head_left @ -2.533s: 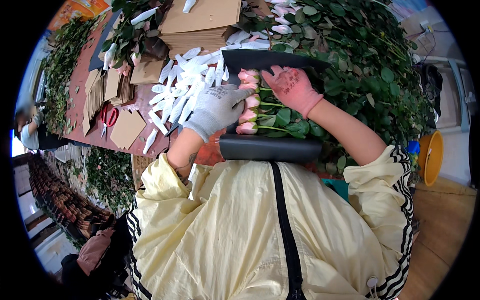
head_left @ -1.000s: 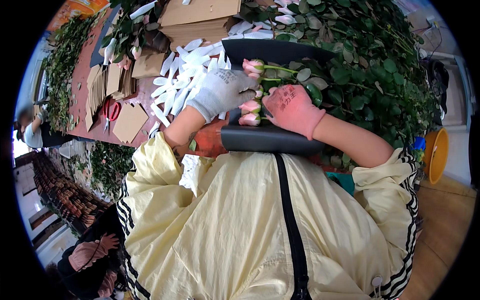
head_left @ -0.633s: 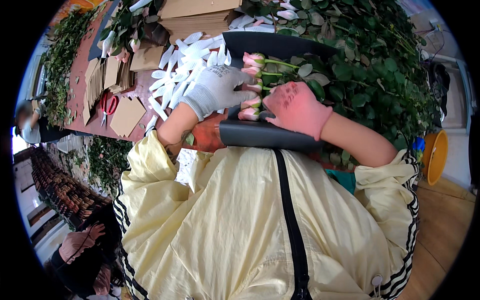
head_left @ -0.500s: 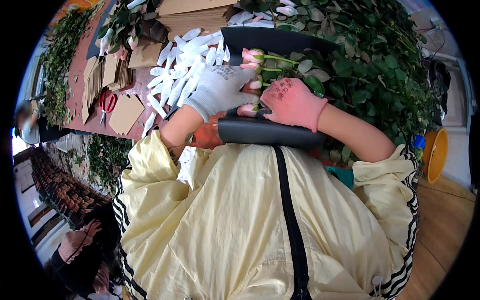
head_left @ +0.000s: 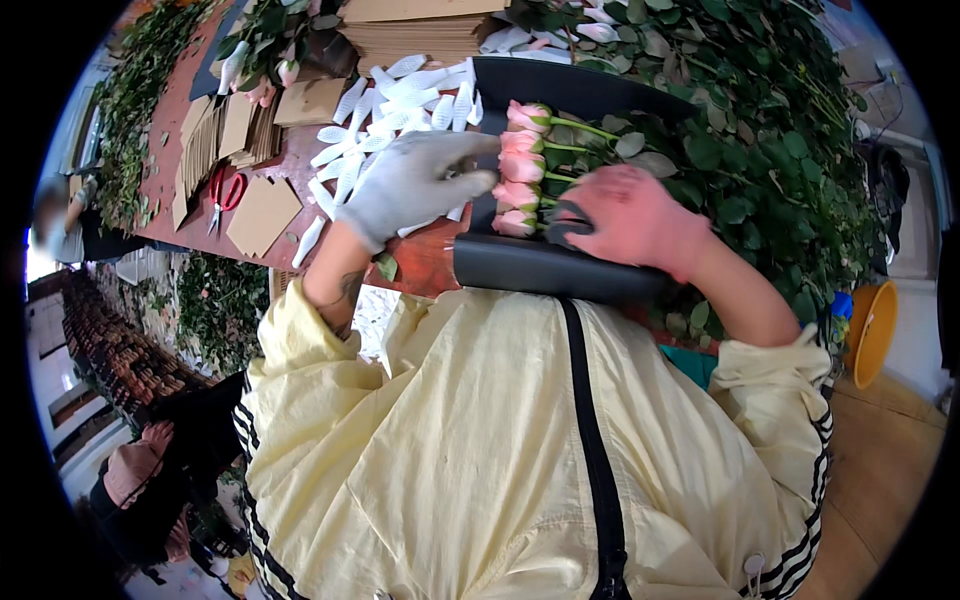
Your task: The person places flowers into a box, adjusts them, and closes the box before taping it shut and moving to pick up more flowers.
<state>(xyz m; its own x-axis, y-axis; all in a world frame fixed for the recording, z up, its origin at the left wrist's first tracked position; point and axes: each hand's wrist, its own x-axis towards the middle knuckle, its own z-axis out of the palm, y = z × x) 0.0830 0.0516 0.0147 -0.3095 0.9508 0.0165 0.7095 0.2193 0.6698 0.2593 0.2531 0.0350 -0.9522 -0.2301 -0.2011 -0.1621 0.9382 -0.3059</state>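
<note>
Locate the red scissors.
Head view, upper left: the scissors lie on the table among cardboard pieces, left of the white sleeves.

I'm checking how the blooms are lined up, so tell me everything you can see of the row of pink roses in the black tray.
The pink roses lie flat in a column of about four closed buds, heads side by side, green stems and leaves running rightward. They rest in the black tray. The grey-gloved left hand touches the heads; the pink-gloved right hand presses the stems.

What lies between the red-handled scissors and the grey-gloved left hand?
Head view: brown card pieces and scattered white sleeves lie between scissors and left hand.
</note>
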